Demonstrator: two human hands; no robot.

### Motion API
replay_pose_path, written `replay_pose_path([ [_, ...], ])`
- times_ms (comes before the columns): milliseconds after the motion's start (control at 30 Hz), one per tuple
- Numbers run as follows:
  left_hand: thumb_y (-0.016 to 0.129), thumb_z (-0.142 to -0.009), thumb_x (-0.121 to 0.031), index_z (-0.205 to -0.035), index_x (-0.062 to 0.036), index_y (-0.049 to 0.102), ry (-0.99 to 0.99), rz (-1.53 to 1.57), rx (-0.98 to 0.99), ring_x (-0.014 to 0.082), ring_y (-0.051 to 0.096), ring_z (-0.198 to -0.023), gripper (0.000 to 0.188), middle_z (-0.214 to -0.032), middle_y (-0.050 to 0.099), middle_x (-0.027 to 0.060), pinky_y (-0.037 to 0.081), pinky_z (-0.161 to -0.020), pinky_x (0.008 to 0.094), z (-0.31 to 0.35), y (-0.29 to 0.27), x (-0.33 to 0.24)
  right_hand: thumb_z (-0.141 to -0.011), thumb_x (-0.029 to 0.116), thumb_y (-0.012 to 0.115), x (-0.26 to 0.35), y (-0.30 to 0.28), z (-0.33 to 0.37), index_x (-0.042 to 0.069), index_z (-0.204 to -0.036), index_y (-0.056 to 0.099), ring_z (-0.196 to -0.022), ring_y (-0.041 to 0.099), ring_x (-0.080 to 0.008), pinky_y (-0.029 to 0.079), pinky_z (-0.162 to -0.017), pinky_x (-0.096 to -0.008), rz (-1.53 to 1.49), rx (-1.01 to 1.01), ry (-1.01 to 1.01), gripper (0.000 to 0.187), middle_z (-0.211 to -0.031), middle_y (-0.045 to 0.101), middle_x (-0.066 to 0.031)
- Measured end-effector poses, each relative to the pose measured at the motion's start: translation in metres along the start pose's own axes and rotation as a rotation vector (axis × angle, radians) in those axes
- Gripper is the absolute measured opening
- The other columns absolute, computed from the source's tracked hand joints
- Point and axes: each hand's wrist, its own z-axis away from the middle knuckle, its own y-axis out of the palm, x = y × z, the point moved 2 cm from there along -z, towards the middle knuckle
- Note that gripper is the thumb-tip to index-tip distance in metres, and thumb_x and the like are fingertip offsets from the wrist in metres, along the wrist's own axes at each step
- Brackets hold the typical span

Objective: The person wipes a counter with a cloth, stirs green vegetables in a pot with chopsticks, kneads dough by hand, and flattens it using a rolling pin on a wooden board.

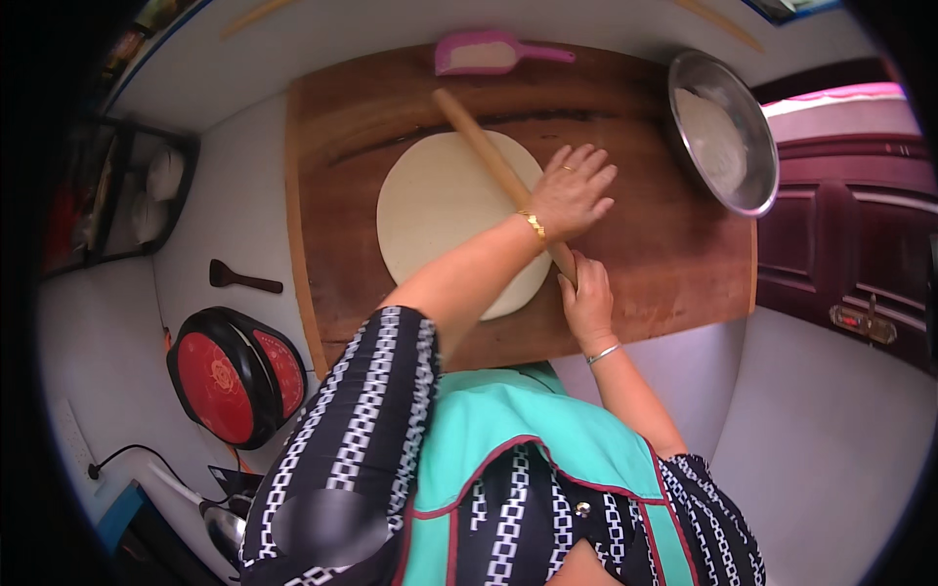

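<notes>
A wide round sheet of dough (pixel 430 210) lies flat on a brown wooden board. Across its right part, slanting from far left to near right, runs a wooden rolling pin (pixel 484 148). My left hand (pixel 572 193) reaches over the pin with its fingers spread toward the far right; the heel of the palm and the wrist are over the pin. Just nearer to me, my right hand (pixel 589 301) is closed around the pin's near end, its thumb alongside. My left forearm covers part of the dough's near side.
The wooden board (pixel 674 264) carries a pink scoop (pixel 481 54) with pale flour at its far edge and a steel bowl (pixel 760 186) of flour at its far right. To the left are a dark spatula (pixel 244 278) and a red-and-black electric griddle (pixel 220 386). A dark red door (pixel 840 225) stands at right.
</notes>
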Motion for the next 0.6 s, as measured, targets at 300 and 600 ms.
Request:
replay_pose_path([
  [300, 0.06, -0.083, -0.027, -0.11, -0.0087, 0.062, -0.055, -0.086, 0.218, 0.0274, 0.045, -0.123, 0.033, -0.128, 0.053, 0.012, 0.03, -0.108, 0.0476, 0.13, -0.061, 0.068, -0.083, 0.016, 0.065, 0.054, 0.025, 0.013, 0.003, -0.132, 0.047, -0.097, 0.052, -0.0296, 0.042, -0.084, -0.0399, -0.001, 0.162, -0.244, 0.054, -0.107, 0.054, -0.0137],
  [600, 0.059, -0.084, -0.038, -0.132, -0.0105, 0.048, -0.137, -0.155, 0.099, 0.03, 0.025, -0.14, 0.056, -0.149, 0.032, 0.0134, 0.021, -0.114, 0.0437, 0.104, -0.029, 0.065, -0.082, 0.015, 0.064, 0.078, 0.038, 0.017, 0.002, -0.126, 0.051, -0.094, 0.053, -0.0286, 0.043, -0.082, -0.0391, 0.046, 0.146, -0.362, 0.048, -0.1, 0.054, -0.0122],
])
